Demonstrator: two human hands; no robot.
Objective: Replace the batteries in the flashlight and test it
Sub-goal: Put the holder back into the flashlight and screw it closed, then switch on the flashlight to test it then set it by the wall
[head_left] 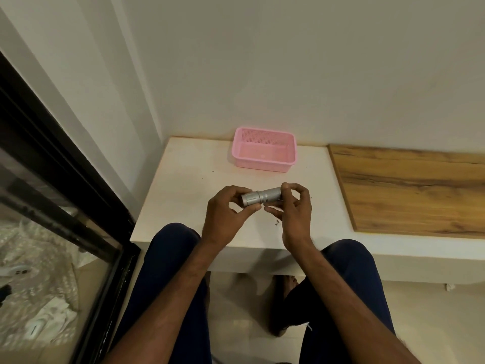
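Navy trousers (168, 271): seen nearest, at 6 o'clock, with both knees drawn up to the front edge of the table (183, 185).
Left hand (225, 211): fingers are curled round the wider head end of the flashlight, thumb underneath.
Right hand (295, 214): the narrower barrel is pinched between thumb and fingertips, and the remaining fingers are loosely bent.
Flashlight (261, 197): silver, held just above the table between the two hands, not resting on it.
Long axis: laid roughly 9 to 3 o'clock, with the 3 o'clock end raised slightly. The head lies at 9, the barrel at 3, and the joint sits midway between the two grips.
Coming move: a twist about that axis is judged likely, one hand against the other. Whether it is being opened or closed cannot be told.
Batteries: none are made out.
Pink basket (262, 168): set at 12 o'clock from the hands, well apart, against the wall.
Wooden board (406, 190): laid at 2 o'clock.
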